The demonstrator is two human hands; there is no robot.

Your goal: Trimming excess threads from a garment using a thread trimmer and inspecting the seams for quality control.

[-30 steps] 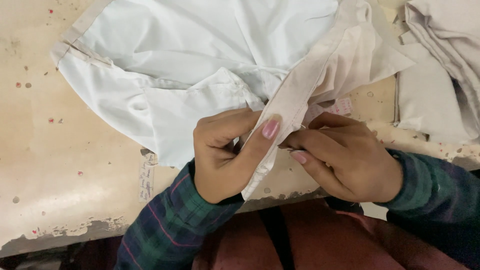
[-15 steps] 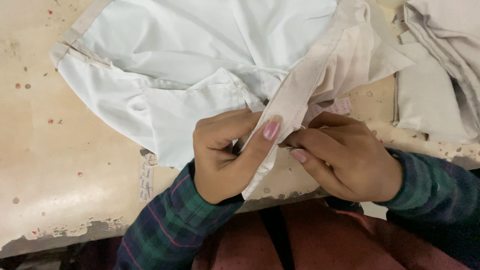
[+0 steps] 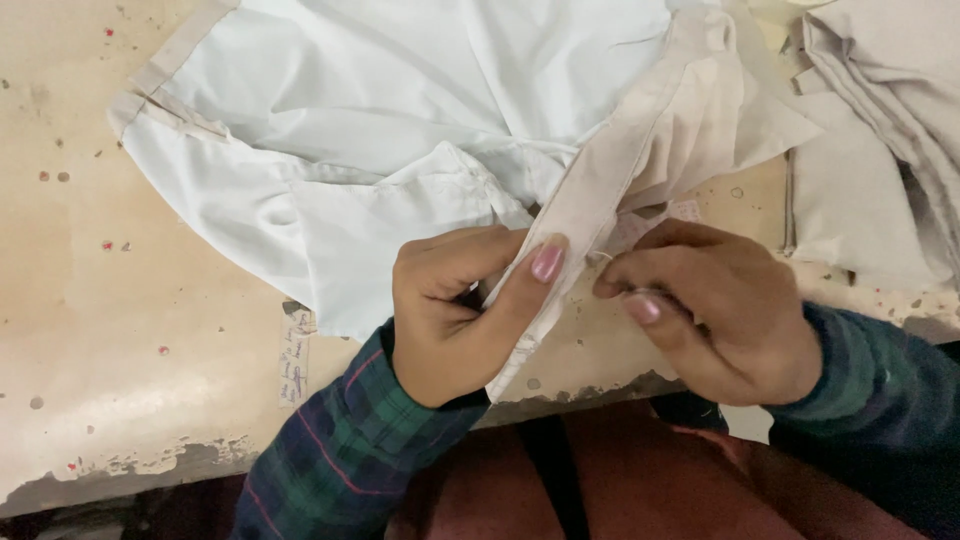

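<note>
A pale white garment (image 3: pixel 400 120) lies spread over the worn beige table (image 3: pixel 120 380). A cream fabric strip (image 3: pixel 620 180) runs from the garment down toward the table's front edge. My left hand (image 3: pixel 450 310) pinches this strip, thumb pressed on top of it. My right hand (image 3: pixel 710 310) is beside it on the right, fingertips closed on a small thing at the strip's edge that is too small to make out. Both wrists wear dark plaid sleeves.
A stack of folded cream cloth (image 3: pixel 880 140) sits at the right of the table. A small paper label (image 3: pixel 295 355) is stuck near the chipped front edge. My lap in dark red cloth (image 3: pixel 640 480) is below the table.
</note>
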